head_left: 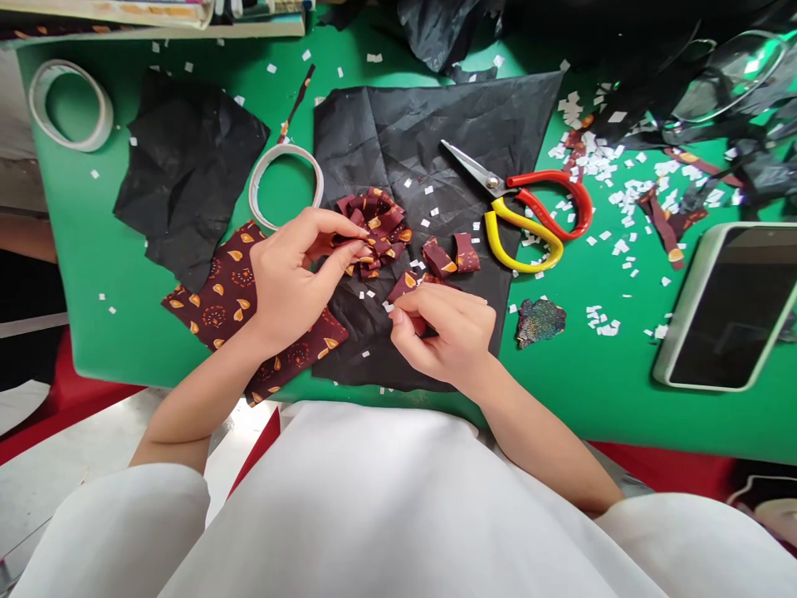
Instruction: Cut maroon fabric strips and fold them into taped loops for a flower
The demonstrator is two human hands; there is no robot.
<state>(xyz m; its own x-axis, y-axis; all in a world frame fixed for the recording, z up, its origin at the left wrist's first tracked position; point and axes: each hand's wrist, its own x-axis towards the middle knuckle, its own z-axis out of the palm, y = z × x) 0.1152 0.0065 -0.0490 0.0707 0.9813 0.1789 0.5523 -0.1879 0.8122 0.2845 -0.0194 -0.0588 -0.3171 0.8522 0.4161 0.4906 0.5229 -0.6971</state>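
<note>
My left hand [302, 274] is closed in a pinch at the left edge of a maroon patterned fabric flower [386, 218] made of looped strips. Between the thumb and forefinger of my right hand [448, 332] is a small white paper square [388, 306]. Just above that hand lie short loops of the same maroon fabric [466, 252], one partly hidden by its fingers. Flower and loops rest on a wrinkled black sheet [349, 349] dotted with white bits. Under my left wrist sits a larger maroon patterned cloth [233, 286].
Scissors [495, 184] with red and yellow handles lie slightly open at the right. Two tape rolls [103, 124] and a cut black piece [187, 166] are at left. A phone [728, 307] and scattered white bits [601, 162] occupy the right of the green table [598, 390].
</note>
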